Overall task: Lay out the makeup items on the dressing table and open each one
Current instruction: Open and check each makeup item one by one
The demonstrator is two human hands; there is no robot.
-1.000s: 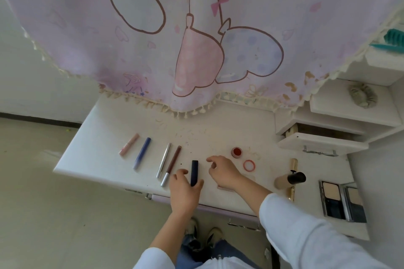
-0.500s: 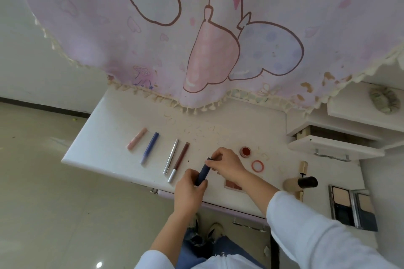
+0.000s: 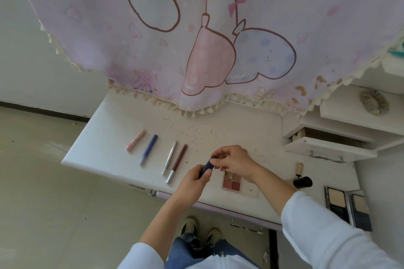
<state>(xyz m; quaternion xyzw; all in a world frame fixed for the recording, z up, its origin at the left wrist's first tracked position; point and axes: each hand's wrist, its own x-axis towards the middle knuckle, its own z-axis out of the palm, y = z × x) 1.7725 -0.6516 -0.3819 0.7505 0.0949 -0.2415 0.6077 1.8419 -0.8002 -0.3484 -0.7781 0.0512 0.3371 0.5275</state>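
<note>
I am holding the dark blue tube [image 3: 206, 168] over the dressing table [image 3: 218, 133] front edge, left hand [image 3: 192, 181] gripping its base, right hand [image 3: 234, 160] pinching its cap, which probably needs pulling off next.

I see a white dressing table [image 3: 105, 137] bearing a pink tube [image 3: 135, 143], blue tube [image 3: 149, 149], silver pen [image 3: 169, 158], brown pencil [image 3: 177, 162], eyeshadow palette [image 3: 231, 180], toppled black-capped bottle [image 3: 300, 176] and open powder compact [image 3: 335, 201].

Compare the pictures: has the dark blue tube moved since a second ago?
Yes. The dark blue tube has left the table beside the brown pencil. The left hand and right hand hold it up, tilted, slightly further right of that pencil.
</note>
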